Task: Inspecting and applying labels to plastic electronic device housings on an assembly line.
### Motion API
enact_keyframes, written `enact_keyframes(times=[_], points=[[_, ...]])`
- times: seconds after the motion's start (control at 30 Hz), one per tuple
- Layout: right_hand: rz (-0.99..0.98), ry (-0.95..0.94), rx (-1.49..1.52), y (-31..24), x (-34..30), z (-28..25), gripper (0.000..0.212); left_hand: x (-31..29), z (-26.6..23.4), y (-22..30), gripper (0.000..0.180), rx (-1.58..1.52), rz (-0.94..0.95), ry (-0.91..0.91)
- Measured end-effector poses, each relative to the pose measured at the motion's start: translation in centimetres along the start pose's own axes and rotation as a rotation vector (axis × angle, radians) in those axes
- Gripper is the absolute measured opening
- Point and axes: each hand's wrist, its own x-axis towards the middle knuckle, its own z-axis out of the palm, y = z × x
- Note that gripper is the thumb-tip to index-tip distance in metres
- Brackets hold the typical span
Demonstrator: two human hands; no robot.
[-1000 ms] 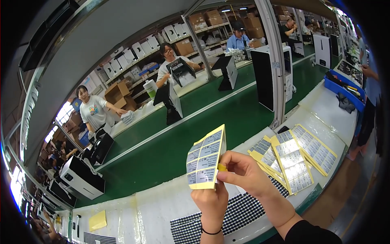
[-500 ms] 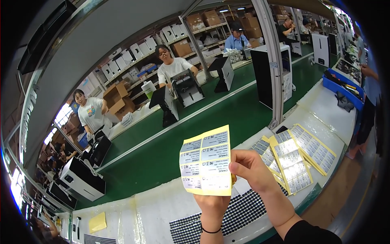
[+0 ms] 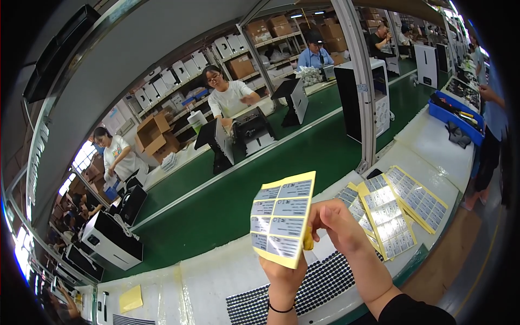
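A yellow-backed sheet of silver-grey labels [image 3: 281,214] is held up over the bench, tilted. My left hand [image 3: 283,276], with a thin black band on its wrist, grips the sheet from below and behind; its fingers are mostly hidden by it. At the sheet's right edge my right hand [image 3: 338,225] is closed, thumb raised against the curled fingers. Whatever may be between its fingertips is not visible. A small yellow piece [image 3: 308,241] shows between the sheet and this hand. Rows of black round pads [image 3: 325,279] lie on the bench beneath my hands.
More label sheets [image 3: 385,216] overlap on the right of the bench. Beyond them stands a blue bin [image 3: 457,119] of tools. A metal post [image 3: 364,97] rises at the bench's far edge. Black-and-white machines [image 3: 112,239] stand along the green conveyor [image 3: 216,216]; co-workers are across it.
The sheet has turned and tilted, shifting slightly right. My right thumb has come off the sheet's face and lifted. Across the conveyor, a co-worker's hand has moved from a machine.
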Motion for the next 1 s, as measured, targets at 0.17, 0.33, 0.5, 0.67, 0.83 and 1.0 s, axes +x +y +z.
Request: enact_keyframes(times=[0.17,0.33,0.5,0.67,0.83,1.0], points=[[-0.012,0.099,-0.102,-0.2,0.0,-0.2,0.04,0.9,0.1,1.5,0.028,0.093,-0.008,-0.044],[0.004,0.072,-0.065,0.2,0.1,-0.4,0.049,-0.2,0.4,0.7,0.032,-0.122,-0.162,-0.019],[0.041,0.061,-0.008,-0.2,0.2,-0.6,0.045,-1.0,0.5,0.2,0.014,-0.169,-0.105,0.001],[0.134,-0.014,-0.037,-0.6,0.2,-1.3,0.034,-0.5,0.4,1.6,0.017,-0.303,-0.313,0.053],[0.004,0.036,0.008,-0.3,0.2,-1.6,0.039,-0.7,0.5,1.2,0.019,-0.3,-0.345,0.049],[-0.058,0.215,-0.069,-0.7,0.2,-2.5,0.044,-0.9,0.3,0.0,0.026,0.029,0.036,-0.101]])
